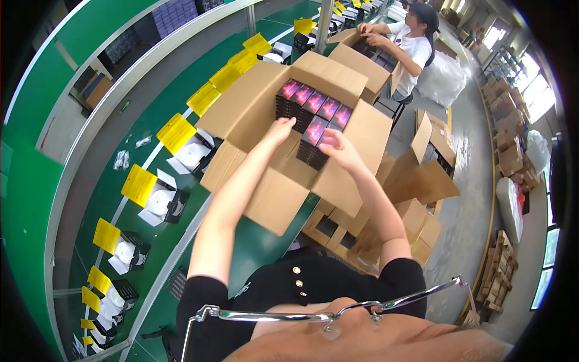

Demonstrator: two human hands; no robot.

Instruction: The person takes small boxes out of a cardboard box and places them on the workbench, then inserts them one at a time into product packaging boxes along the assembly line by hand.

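Okay, left hand (pixel 281 130): inside carton (pixel 333 75), left half, fingers by small boxes (pixel 315 104), grip can't tell | boxes: stacked carton's far side to middle; likely light, stiff, slick, dentable corners; hold opposite sides | right hand (pixel 339 149): carton's right half, fingers half-curled at nearest boxes, grip can't tell

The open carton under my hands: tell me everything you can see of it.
The carton is plain brown, apparently cardboard, with its top flaps splayed outward. It sits askew over a green surface. Small dark boxes with pink-purple tops are stacked inside. The left hand and right hand are inside; wall contact is unclear.
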